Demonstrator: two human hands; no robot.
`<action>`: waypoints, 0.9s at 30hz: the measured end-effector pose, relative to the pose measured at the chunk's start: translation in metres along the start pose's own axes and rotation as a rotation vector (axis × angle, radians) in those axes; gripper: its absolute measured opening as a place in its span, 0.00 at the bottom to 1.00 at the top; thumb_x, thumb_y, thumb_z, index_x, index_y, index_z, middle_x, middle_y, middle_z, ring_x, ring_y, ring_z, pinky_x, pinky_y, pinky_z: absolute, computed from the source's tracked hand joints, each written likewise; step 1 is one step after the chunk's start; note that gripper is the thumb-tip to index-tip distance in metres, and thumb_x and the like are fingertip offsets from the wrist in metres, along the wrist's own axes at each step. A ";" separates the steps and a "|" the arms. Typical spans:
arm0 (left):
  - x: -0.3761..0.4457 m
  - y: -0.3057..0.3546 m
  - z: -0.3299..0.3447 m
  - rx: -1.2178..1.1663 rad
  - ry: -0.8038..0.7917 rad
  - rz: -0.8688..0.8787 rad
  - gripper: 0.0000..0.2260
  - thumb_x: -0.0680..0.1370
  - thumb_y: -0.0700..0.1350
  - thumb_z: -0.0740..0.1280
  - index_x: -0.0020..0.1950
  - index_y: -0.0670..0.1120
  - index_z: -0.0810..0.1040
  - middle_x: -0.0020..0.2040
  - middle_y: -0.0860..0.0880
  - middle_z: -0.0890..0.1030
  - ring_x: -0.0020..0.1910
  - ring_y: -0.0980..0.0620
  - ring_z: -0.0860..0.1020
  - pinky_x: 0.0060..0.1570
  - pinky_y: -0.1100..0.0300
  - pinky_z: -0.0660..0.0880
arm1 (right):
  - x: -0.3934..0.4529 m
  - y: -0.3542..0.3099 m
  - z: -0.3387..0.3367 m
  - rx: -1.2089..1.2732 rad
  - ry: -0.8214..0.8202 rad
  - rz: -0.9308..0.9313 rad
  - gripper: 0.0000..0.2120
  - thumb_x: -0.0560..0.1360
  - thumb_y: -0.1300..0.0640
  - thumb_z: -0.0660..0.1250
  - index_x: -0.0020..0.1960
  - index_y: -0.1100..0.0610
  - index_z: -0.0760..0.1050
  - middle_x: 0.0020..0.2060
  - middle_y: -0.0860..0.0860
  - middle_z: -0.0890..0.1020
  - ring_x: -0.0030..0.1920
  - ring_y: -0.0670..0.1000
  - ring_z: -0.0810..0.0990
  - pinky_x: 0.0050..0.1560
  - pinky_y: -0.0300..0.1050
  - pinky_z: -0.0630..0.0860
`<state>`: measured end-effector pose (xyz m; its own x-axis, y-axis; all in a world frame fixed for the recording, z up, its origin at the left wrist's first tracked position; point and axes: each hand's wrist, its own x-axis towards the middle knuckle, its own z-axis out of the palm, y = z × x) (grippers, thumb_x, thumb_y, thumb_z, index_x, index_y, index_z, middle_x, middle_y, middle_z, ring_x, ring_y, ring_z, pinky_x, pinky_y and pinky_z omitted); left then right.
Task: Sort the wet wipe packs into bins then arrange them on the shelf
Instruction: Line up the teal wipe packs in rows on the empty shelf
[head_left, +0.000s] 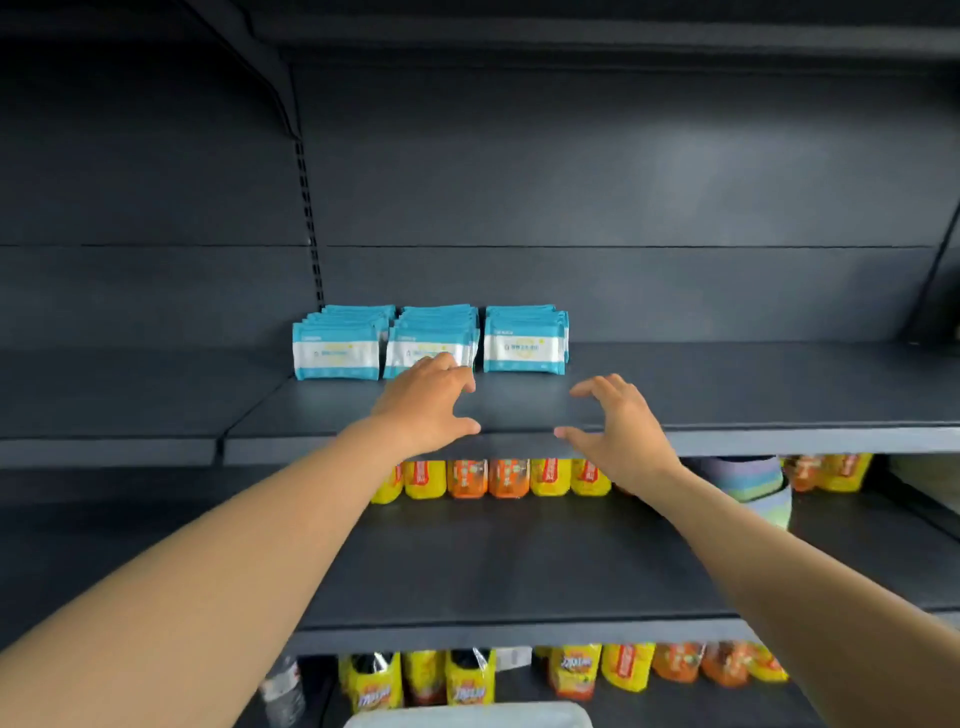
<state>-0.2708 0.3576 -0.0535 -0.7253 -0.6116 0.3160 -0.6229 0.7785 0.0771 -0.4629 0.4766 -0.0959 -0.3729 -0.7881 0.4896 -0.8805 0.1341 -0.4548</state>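
Bin (470, 714): pale rim seen at the bottom edge, nearest; contents hidden.
Right hand (621, 434): spread open, nothing held, poised over the shelf (753, 395) front.
Left hand (428, 402): open, nothing held, fingertips at the middle row's front pack; contact not discernible.
Wet wipe packs (523, 347): three upright rows run front to back, set beyond both hands; left hand judged nearer.

yellow and orange snack bags (498, 477) on a lower shelf, pastel striped bowls (753, 480), plastic bottle (284, 691) at bottom left
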 end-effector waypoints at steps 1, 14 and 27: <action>-0.018 0.001 0.004 -0.002 -0.006 0.012 0.18 0.75 0.53 0.68 0.63 0.50 0.72 0.61 0.51 0.70 0.63 0.51 0.68 0.54 0.57 0.68 | -0.020 -0.004 0.004 -0.010 -0.023 0.010 0.22 0.72 0.49 0.72 0.63 0.52 0.71 0.59 0.48 0.72 0.62 0.50 0.69 0.62 0.45 0.68; -0.182 -0.034 0.213 -0.204 -0.404 -0.192 0.14 0.74 0.51 0.69 0.57 0.50 0.76 0.58 0.52 0.73 0.59 0.51 0.72 0.52 0.58 0.70 | -0.201 0.064 0.130 -0.008 -0.443 0.207 0.21 0.71 0.51 0.72 0.62 0.54 0.73 0.60 0.48 0.73 0.62 0.49 0.70 0.58 0.40 0.65; -0.266 -0.063 0.494 -0.411 -0.706 -0.691 0.25 0.70 0.49 0.74 0.63 0.43 0.74 0.60 0.43 0.74 0.59 0.45 0.73 0.56 0.57 0.69 | -0.334 0.198 0.329 0.088 -1.028 0.535 0.20 0.72 0.53 0.72 0.61 0.52 0.70 0.62 0.48 0.75 0.61 0.49 0.72 0.61 0.43 0.70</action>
<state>-0.1835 0.4012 -0.6092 -0.3407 -0.7786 -0.5270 -0.9128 0.1395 0.3840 -0.4165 0.5694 -0.5942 -0.2420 -0.7649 -0.5970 -0.6438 0.5869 -0.4910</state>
